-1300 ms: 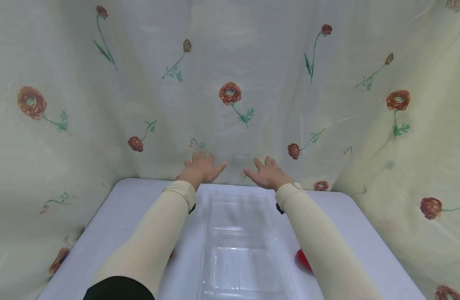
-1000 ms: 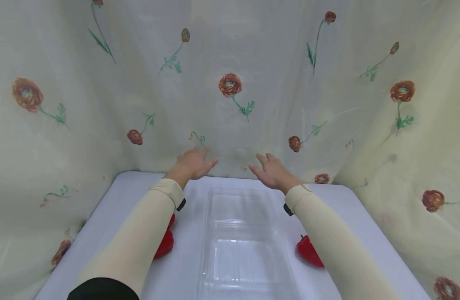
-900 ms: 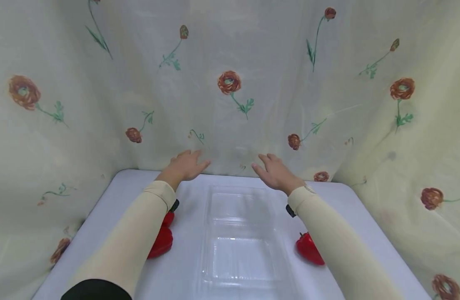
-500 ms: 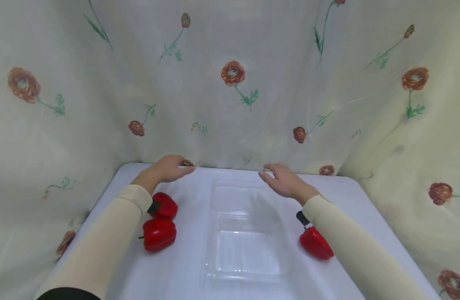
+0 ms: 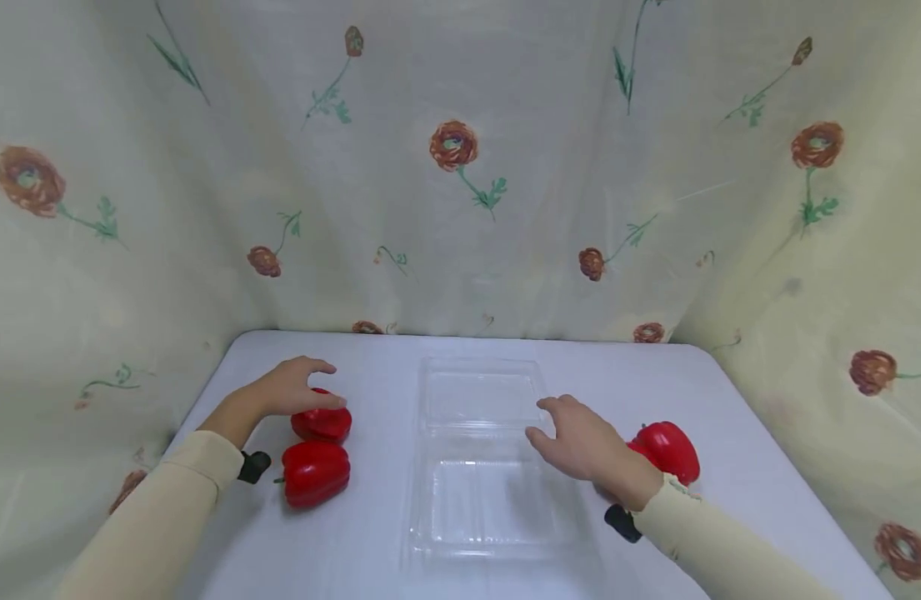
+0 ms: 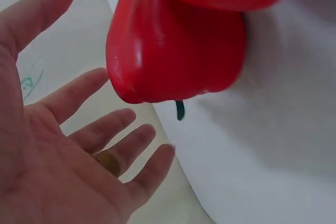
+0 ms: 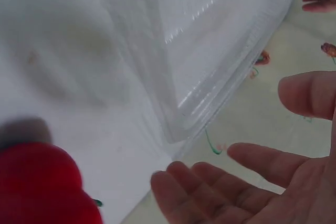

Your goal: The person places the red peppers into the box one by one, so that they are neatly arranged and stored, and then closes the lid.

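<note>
My left hand [image 5: 287, 390] hovers by two red bell peppers at the table's left, thumb and fingers spread and holding nothing. Its thumb overlaps the rear pepper [image 5: 321, 426] in the head view; the front pepper [image 5: 316, 475] lies just nearer. In the left wrist view, the fingertips come up beside a pepper [image 6: 173, 51] with a green stem. My right hand [image 5: 580, 437], loosely extended and holding nothing, is over the right edge of a clear plastic clamshell container [image 5: 471, 504], which lies opened flat. Red bell pepper [image 5: 670, 452] shows behind the right wrist, partly hidden.
A white-covered table [image 5: 377, 542] bears everything. Flower-printed sheeting [image 5: 535, 250] hangs close along its back and sides. The container's rear half [image 5: 478, 396] reaches near the back edge. Both wrists wear a dark camera strap.
Both hands have come back from the far edge toward me and apart, the left to the left-hand peppers, the right down beside the container. The peppers have come into fuller view.
</note>
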A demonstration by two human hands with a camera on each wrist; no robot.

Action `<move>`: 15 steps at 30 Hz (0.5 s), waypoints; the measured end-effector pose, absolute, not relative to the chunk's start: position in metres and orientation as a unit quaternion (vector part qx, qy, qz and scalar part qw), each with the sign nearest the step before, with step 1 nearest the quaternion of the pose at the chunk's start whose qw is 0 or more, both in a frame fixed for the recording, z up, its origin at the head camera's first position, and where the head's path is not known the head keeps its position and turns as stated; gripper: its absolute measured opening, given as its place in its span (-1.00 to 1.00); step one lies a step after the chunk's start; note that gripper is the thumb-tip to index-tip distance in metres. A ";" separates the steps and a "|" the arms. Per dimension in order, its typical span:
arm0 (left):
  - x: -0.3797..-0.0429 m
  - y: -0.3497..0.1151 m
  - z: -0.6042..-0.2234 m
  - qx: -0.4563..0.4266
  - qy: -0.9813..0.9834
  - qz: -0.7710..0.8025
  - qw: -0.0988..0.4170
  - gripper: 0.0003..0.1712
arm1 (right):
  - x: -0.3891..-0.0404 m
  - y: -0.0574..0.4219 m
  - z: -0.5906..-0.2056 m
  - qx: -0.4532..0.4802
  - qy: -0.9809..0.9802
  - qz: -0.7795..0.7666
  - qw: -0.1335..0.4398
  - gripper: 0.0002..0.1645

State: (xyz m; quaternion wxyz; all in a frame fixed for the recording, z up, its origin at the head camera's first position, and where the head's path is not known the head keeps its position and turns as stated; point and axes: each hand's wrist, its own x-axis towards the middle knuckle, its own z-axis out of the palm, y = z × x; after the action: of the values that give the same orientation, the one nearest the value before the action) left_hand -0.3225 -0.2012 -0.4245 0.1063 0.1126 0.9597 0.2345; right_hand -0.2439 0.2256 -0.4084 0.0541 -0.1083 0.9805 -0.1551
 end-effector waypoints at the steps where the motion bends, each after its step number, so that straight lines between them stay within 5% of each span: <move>1: -0.321 -0.205 -0.425 0.112 0.958 0.238 0.111 -0.08 | -0.239 0.228 -0.410 -0.097 0.981 -0.159 0.057 -0.21; 8: -0.314 -0.216 -0.433 0.107 0.946 0.260 0.160 0.06 | -0.212 0.250 -0.420 -0.041 0.976 -0.182 0.109 -0.08; 15: -0.310 -0.222 -0.439 0.121 0.945 0.264 0.153 0.02 | -0.201 0.262 -0.440 -0.010 0.956 -0.257 0.139 -0.08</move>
State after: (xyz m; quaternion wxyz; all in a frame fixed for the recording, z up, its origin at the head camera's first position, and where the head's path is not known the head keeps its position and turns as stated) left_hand -0.3103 -0.2223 -0.4394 0.1531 0.1213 0.9445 0.2641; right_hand -0.2009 0.2624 -0.4402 0.1391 -0.0100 0.9563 -0.2570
